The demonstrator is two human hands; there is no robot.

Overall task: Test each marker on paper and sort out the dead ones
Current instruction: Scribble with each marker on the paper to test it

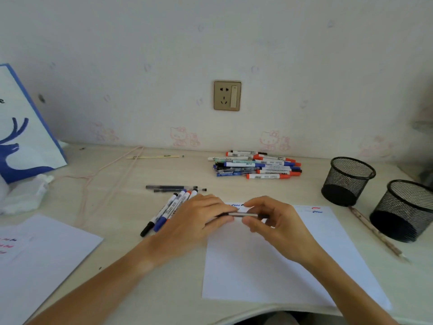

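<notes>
- Step in hand, as judged: one pen (242, 215) is held level between both hands above the far edge of the test sheet (276, 259); it looks like a cap being pulled off or pushed on, and which of the two cannot be told.
- Left hand (199, 216): fingers curled round the dark end of the pen.
- Right hand (269, 219): thumb and fingertips pinching the silvery grey end of the same pen.
- Test sheet: white paper at the desk's (117, 174) near edge; short blue and black squiggles at its far left corner, red and blue ones at its far right corner.
- Untested stock, as judged: heap of markers (255, 166) near the far edge of the desk, below the wall socket (227, 95).
- Sorted group: a few markers (167, 211) fanned out just left of the left hand, and two slim dark pens (173, 188) lying beyond them; which group counts as dead is not shown.
- Two black mesh pen cups (349, 180) at the right edge of the desk; their insides are dark, so contents cannot be made out.
- Next move calls for: a tip bared, a short stroke on bare paper, then a placement by result.
- Hidden or unclear: the pen's tip, behind the fingers; the near ends of the fanned markers, under the left hand; a second sheet (46, 261) cut off at the left.
</notes>
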